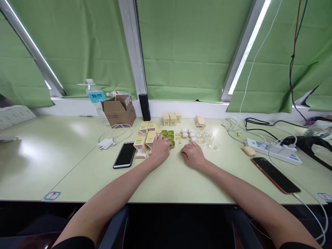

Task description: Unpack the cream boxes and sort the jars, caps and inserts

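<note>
My left hand (pixel 161 148) rests with its fingers bent between the open cream boxes (pixel 141 141) and a cluster of small green square containers (pixel 170 132). Its fingertips are near the front green container; what they grip, if anything, is hidden. My right hand (pixel 193 155) lies on the table with curled fingers, and nothing shows in it. Just beyond it are several pale pink-white pieces (pixel 184 133) and several clear cups (pixel 203 138) with yellow marks. Tiny yellow pieces (pixel 178 137) lie between the green containers and the pale pieces.
More cream boxes (pixel 169 119) stand at the back, one (pixel 199 121) apart. To the left are a phone (pixel 125 155), charger (pixel 105 143), cardboard box (pixel 118 112), bottle (pixel 97 98) and black cylinder (pixel 144 107). Rightward lie a power strip (pixel 272 151), another phone (pixel 275 174) and cables.
</note>
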`<state>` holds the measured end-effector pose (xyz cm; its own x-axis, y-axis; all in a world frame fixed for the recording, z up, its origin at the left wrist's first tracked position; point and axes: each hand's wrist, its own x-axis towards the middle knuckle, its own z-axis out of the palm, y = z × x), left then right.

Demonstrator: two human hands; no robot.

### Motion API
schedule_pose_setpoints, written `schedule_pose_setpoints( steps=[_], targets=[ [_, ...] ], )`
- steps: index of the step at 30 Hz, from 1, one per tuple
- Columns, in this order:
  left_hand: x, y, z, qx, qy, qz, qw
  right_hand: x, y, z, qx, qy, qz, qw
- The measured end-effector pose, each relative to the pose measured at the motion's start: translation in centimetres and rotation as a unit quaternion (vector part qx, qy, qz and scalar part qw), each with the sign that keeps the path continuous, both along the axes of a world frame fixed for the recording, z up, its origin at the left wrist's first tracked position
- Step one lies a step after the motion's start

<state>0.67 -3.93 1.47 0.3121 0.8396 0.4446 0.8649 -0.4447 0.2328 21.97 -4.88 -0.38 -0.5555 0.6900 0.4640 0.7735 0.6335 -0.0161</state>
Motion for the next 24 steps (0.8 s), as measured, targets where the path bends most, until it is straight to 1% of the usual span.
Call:
schedule_pose_setpoints(
  steps=[5,7,9,11,15,17,19,22,24],
  targets=[
    [0.0,-0.4,0.1,0.011,0.001,0.007,1.0,0.0,0.0,0.1,-0.002,0.0,0.001,1.0],
    [0.1,-0.8,0.2,0.011,-0.007,-0.004,1.0,0.1,-0.1,0.1,-0.001,0.003,0.003,1.0],
    [0.5,-1.4,0.3,0.014,-0.013,-0.037,0.999,0.1,-0.1,0.1,0.004,0.007,0.005,1.0],
    [1.0,-2.0,0.1,0.013,-0.014,-0.087,0.996,0.2,-0.1,0.3,0.015,0.014,0.008,1.0],
    [2.1,-3.1,-0.4,-0.045,0.005,-0.183,0.982,0.8,0.7,1.1,0.054,0.034,0.003,0.998],
    [2.4,-3.4,-0.6,-0.068,0.02,-0.198,0.978,1.0,1.5,1.9,0.069,0.039,-0.016,0.997],
    [2.5,-3.6,-0.4,-0.082,0.035,-0.2,0.976,1.0,2.9,2.9,0.068,0.031,-0.045,0.996],
    [2.2,-3.7,0.3,-0.102,0.072,-0.206,0.971,0.5,5.9,4.8,0.032,-0.015,-0.104,0.994],
    [2.1,-3.8,0.7,-0.109,0.095,-0.208,0.967,-0.1,8.5,5.9,-0.002,-0.051,-0.156,0.986]
  ],
)
